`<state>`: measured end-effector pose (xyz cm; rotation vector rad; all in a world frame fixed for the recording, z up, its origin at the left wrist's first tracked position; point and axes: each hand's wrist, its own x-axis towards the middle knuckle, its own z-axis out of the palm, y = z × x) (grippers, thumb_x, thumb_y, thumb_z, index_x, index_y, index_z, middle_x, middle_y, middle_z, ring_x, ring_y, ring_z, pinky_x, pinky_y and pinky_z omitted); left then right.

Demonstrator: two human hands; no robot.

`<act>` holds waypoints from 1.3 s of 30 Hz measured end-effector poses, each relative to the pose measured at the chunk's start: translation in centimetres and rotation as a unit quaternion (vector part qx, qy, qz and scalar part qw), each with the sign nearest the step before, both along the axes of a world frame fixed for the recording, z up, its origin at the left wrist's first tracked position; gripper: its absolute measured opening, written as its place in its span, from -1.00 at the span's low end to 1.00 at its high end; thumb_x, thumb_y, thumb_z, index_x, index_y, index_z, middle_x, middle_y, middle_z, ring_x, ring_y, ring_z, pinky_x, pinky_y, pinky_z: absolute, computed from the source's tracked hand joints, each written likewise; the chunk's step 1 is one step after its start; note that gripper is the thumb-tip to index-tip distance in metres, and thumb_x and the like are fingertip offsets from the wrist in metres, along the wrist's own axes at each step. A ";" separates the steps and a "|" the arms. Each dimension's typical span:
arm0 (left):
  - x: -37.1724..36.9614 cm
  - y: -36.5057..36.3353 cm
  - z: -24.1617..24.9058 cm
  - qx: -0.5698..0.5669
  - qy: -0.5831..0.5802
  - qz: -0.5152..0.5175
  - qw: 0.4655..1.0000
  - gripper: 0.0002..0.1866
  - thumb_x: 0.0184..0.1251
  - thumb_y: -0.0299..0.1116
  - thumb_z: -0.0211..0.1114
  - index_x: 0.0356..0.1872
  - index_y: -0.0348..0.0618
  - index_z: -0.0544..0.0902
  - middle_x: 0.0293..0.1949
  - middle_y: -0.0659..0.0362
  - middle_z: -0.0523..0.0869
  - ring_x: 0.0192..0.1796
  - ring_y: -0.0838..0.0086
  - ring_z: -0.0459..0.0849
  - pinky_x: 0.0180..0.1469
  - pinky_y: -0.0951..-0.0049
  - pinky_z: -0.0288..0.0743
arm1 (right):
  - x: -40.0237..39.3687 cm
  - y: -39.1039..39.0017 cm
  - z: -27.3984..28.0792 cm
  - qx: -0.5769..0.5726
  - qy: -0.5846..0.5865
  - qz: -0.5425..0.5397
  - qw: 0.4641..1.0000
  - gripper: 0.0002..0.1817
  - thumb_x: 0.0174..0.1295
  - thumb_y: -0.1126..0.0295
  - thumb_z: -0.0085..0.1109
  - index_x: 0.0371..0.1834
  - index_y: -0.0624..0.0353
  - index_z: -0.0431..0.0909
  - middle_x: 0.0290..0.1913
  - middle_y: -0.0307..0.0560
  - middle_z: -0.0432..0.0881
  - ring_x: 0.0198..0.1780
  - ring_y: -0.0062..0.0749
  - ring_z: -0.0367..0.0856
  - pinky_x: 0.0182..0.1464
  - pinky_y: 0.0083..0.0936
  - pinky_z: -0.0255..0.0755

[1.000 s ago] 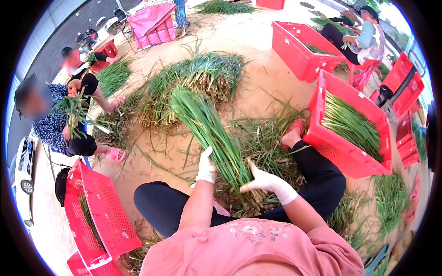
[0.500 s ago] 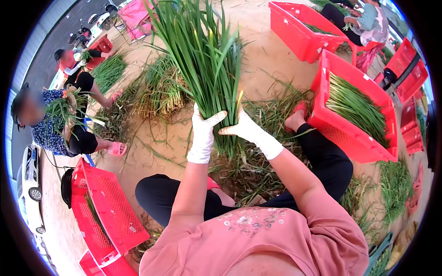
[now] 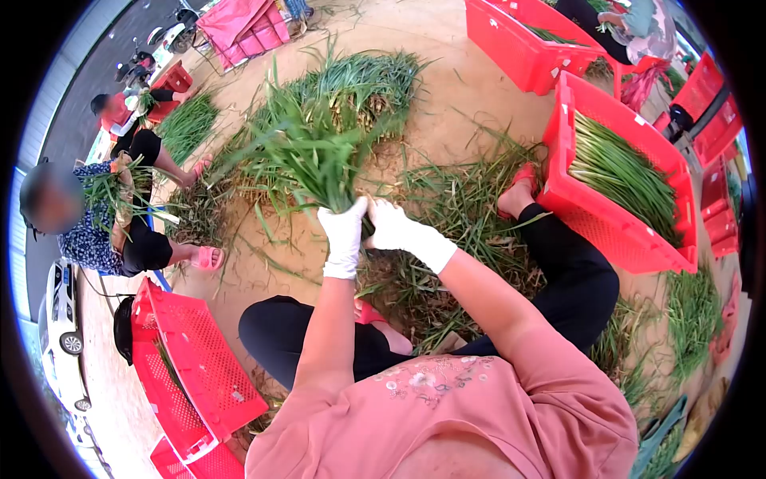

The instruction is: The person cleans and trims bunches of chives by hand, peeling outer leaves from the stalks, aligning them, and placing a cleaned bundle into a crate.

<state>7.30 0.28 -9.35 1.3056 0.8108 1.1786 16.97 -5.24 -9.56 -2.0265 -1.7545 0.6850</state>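
A bundle of long green leaves (image 3: 323,164) is in my hands, its leaf ends fanned away from me and blurred. My left hand (image 3: 343,231), in a white glove, is wrapped round the lower end of the bundle. Beside it, touching it, my right hand (image 3: 391,227), also gloved, has its fingers closed at the same end; what they pinch is hidden. Beyond the bundle lies a pile of cut greens (image 3: 371,84) on the ground. Loose leaves and dry trimmings (image 3: 455,263) are spread below my hands, between my legs.
A red crate with green stalks (image 3: 622,176) stands at the right, another red crate (image 3: 527,44) behind it. At the lower left is a red crate (image 3: 199,343). A seated person (image 3: 88,199) holds greens at the left; other people sit farther back.
The bundle has swung down and to the left, uncovering the pile behind. My right hand has moved left against my left hand, and its fingers have closed.
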 end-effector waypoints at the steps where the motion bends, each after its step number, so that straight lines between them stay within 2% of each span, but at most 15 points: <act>1: -0.7 1.1 -0.3 -0.022 0.004 0.032 0.999 -0.70 -0.15 -0.64 0.36 -0.29 -0.26 0.55 -0.31 0.22 0.60 -0.34 0.52 0.56 -0.24 0.51 0.47 | 0.8 -1.0 0.8 0.018 0.021 0.008 1.000 -0.04 -0.18 0.09 0.34 0.27 0.36 0.11 0.23 0.32 0.23 0.30 -0.04 0.18 0.30 -0.25 0.07; 3: -2.0 2.3 1.4 0.004 -0.095 0.054 0.994 -0.71 -0.19 -0.66 0.35 -0.34 -0.26 0.56 -0.36 0.21 0.60 -0.36 0.51 0.56 -0.24 0.48 0.47 | 3.2 -3.1 -0.3 0.129 0.175 -0.097 0.971 -0.21 -0.05 0.15 0.28 0.22 0.34 0.21 0.20 0.18 0.32 0.26 -0.13 0.25 0.27 -0.32 0.13; 5: -3.7 1.9 5.4 -0.037 -0.116 0.048 0.991 -0.72 -0.20 -0.70 0.26 -0.34 -0.30 0.53 -0.40 0.16 0.60 -0.36 0.43 0.57 -0.19 0.42 0.49 | 6.4 -6.4 -1.9 0.166 0.449 -0.186 0.858 -0.44 0.12 0.24 0.16 0.15 0.31 0.31 0.10 0.00 0.46 0.15 -0.30 0.38 0.18 -0.45 0.23; 7: -5.5 2.5 7.1 -0.022 -0.177 -0.040 0.983 -0.71 -0.18 -0.65 0.23 -0.30 -0.31 0.51 -0.38 0.13 0.58 -0.32 0.35 0.57 -0.10 0.34 0.48 | 9.0 -9.7 -4.2 0.122 0.507 -0.299 0.799 -0.56 0.16 0.31 0.13 0.06 0.35 0.41 0.04 0.02 0.51 0.09 -0.37 0.44 0.16 -0.56 0.24; 10: -7.0 2.7 8.5 -0.020 -0.248 -0.144 0.958 -0.59 -0.22 -0.55 0.26 -0.19 -0.27 0.45 -0.40 0.13 0.55 -0.22 0.29 0.52 0.11 0.14 0.33 | 10.1 -12.9 -3.4 0.138 0.472 -0.310 0.814 -0.60 0.25 0.28 0.05 0.04 0.35 0.42 -0.04 -0.11 0.55 0.00 -0.51 0.46 0.08 -0.60 0.27; 14: -7.3 1.7 9.2 -0.067 -0.301 -0.242 0.920 -0.54 -0.33 -0.51 0.28 -0.21 -0.16 0.46 -0.48 0.18 0.47 -0.31 0.33 0.45 0.06 0.14 0.32 | 9.4 -12.6 -0.5 0.152 0.431 -0.242 0.856 -0.60 0.29 0.23 0.00 0.05 0.32 0.43 -0.04 -0.17 0.55 0.02 -0.57 0.42 0.09 -0.63 0.25; 19: -5.6 -0.8 9.6 -0.082 -0.305 -0.327 0.891 -0.60 -0.42 -0.47 0.28 -0.35 -0.15 0.43 -0.55 0.19 0.43 -0.39 0.35 0.44 -0.03 0.16 0.40 | 5.9 -11.9 4.0 0.027 0.464 -0.099 0.880 -0.24 0.17 -0.07 0.07 0.20 0.41 0.25 0.15 0.07 0.41 0.18 -0.36 0.33 0.22 -0.51 0.15; 22: -4.2 -2.3 9.3 -0.100 -0.269 -0.322 0.902 -0.65 -0.41 -0.46 0.27 -0.43 -0.12 0.42 -0.57 0.23 0.37 -0.38 0.38 0.38 -0.01 0.21 0.38 | 3.1 -11.2 4.6 0.026 0.604 0.003 0.796 -0.22 0.18 -0.02 0.09 0.25 0.41 0.16 0.20 0.09 0.35 0.22 -0.37 0.28 0.24 -0.51 0.12; 23: -3.8 -2.6 9.2 -0.083 -0.267 -0.319 0.905 -0.62 -0.41 -0.47 0.28 -0.38 -0.15 0.46 -0.48 0.19 0.48 -0.21 0.29 0.49 0.05 0.19 0.37 | 2.3 -11.3 4.9 0.045 0.655 0.034 0.754 -0.25 0.19 0.02 0.09 0.26 0.39 0.14 0.19 0.07 0.35 0.22 -0.38 0.27 0.23 -0.52 0.12; 25: -3.4 -4.1 9.3 -0.109 -0.250 -0.204 0.940 -0.56 -0.42 -0.48 0.31 -0.31 -0.21 0.49 -0.36 0.10 0.57 -0.10 0.19 0.54 0.07 0.11 0.40 | 1.4 -10.9 4.7 0.140 0.545 0.070 0.824 -0.33 0.24 0.11 0.05 0.27 0.36 0.14 0.18 0.06 0.37 0.19 -0.38 0.31 0.21 -0.53 0.16; 26: -4.3 -4.6 10.4 -0.154 -0.208 -0.258 0.931 -0.54 -0.39 -0.53 0.30 -0.25 -0.22 0.49 -0.16 0.04 0.59 0.02 0.13 0.53 0.10 0.05 0.40 | 0.9 -10.4 4.1 0.168 0.479 0.038 0.860 -0.42 0.28 0.17 -0.02 0.26 0.32 0.18 0.14 0.05 0.40 0.16 -0.38 0.34 0.19 -0.52 0.19; 29: -3.3 -3.8 8.0 -0.127 -0.242 -0.245 0.930 -0.55 -0.35 -0.57 0.29 -0.24 -0.22 0.47 -0.22 0.06 0.57 -0.03 0.14 0.55 0.07 0.04 0.42 | 0.3 -9.9 3.6 0.258 0.328 -0.030 0.908 -0.59 0.31 0.22 -0.13 0.09 0.27 0.39 -0.01 0.17 0.50 0.06 -0.12 0.46 0.11 -0.37 0.29; 33: -2.8 -3.4 7.9 -0.103 -0.247 -0.302 0.915 -0.61 -0.32 -0.50 0.32 -0.31 -0.16 0.46 -0.35 0.12 0.55 -0.16 0.27 0.52 0.06 0.16 0.38 | 2.3 -10.1 5.8 0.172 0.236 -0.019 0.956 -0.67 0.29 0.25 -0.11 0.00 0.16 0.50 -0.13 0.09 0.59 -0.07 -0.12 0.54 0.02 -0.36 0.37; 37: -4.5 -2.4 10.4 -0.074 -0.316 -0.254 0.911 -0.59 -0.31 -0.51 0.29 -0.27 -0.13 0.44 -0.45 0.23 0.47 -0.29 0.41 0.47 0.05 0.27 0.34 | 9.4 -13.1 3.8 0.260 0.522 -0.182 0.792 -0.72 0.23 0.37 0.05 -0.05 0.27 0.51 -0.13 -0.15 0.61 -0.13 -0.51 0.54 -0.06 -0.62 0.39; 39: -5.7 -0.6 10.6 -0.055 -0.367 -0.256 0.893 -0.59 -0.30 -0.53 0.27 -0.26 -0.12 0.43 -0.46 0.25 0.44 -0.29 0.44 0.45 0.07 0.30 0.32 | 11.6 -16.1 3.4 0.239 0.531 -0.220 0.783 -0.74 0.21 0.43 0.06 -0.08 0.34 0.51 -0.17 -0.17 0.61 -0.15 -0.58 0.53 -0.08 -0.66 0.39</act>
